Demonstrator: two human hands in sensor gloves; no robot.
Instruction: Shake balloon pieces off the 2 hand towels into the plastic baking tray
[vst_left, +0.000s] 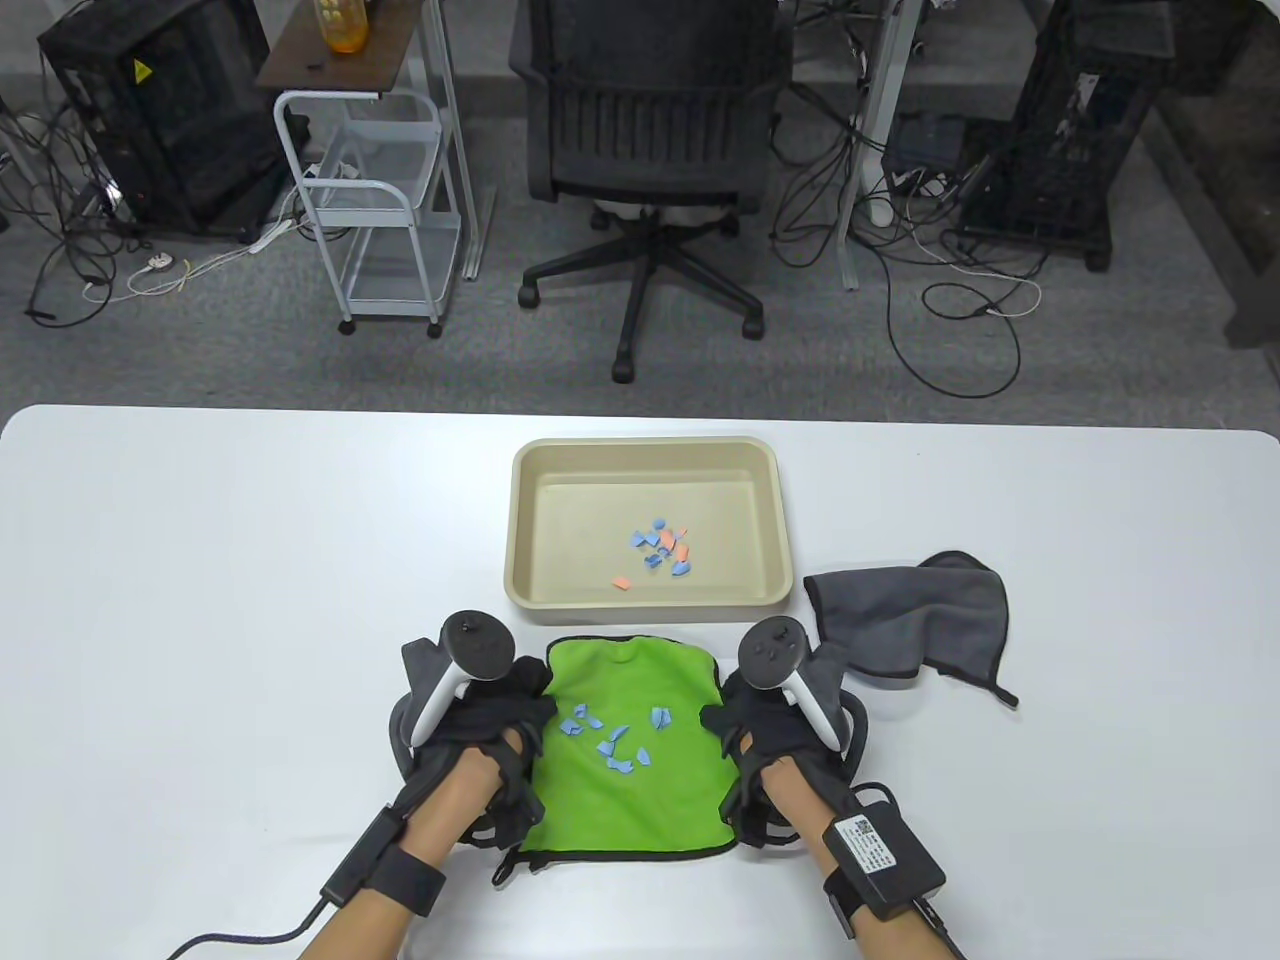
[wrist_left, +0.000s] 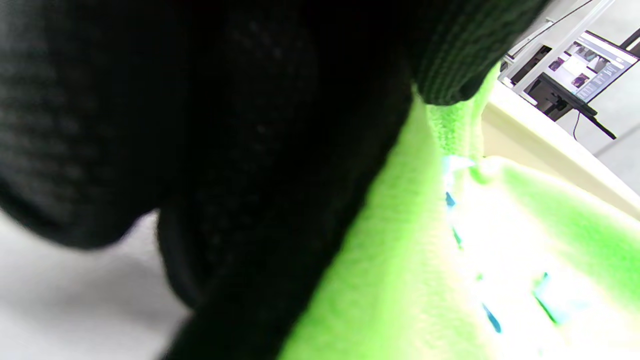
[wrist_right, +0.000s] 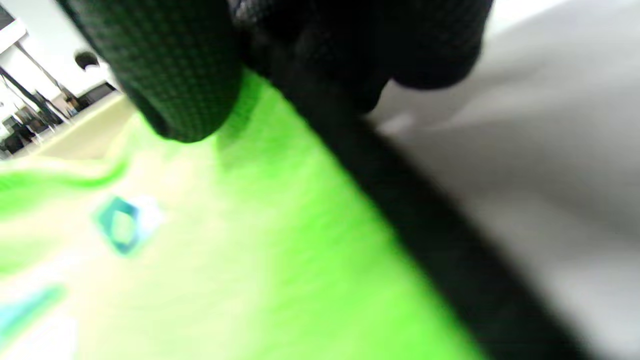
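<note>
A green hand towel (vst_left: 640, 790) with a black hem lies near the table's front edge, carrying several blue balloon pieces (vst_left: 615, 738). My left hand (vst_left: 510, 720) grips its left edge and my right hand (vst_left: 735, 730) grips its right edge. In the wrist views gloved fingers (wrist_left: 450, 75) (wrist_right: 175, 85) curl over the green cloth (wrist_left: 390, 280) (wrist_right: 280, 240). Just beyond the towel stands the beige plastic baking tray (vst_left: 530, 520), holding blue and orange pieces (vst_left: 662, 550). A grey hand towel (vst_left: 915, 620) lies crumpled to the tray's right.
The white table (vst_left: 200, 600) stretches wide on both sides. Past its far edge stand an office chair (vst_left: 650, 150), a white rolling cart (vst_left: 370, 200) and computer towers with cables on the floor.
</note>
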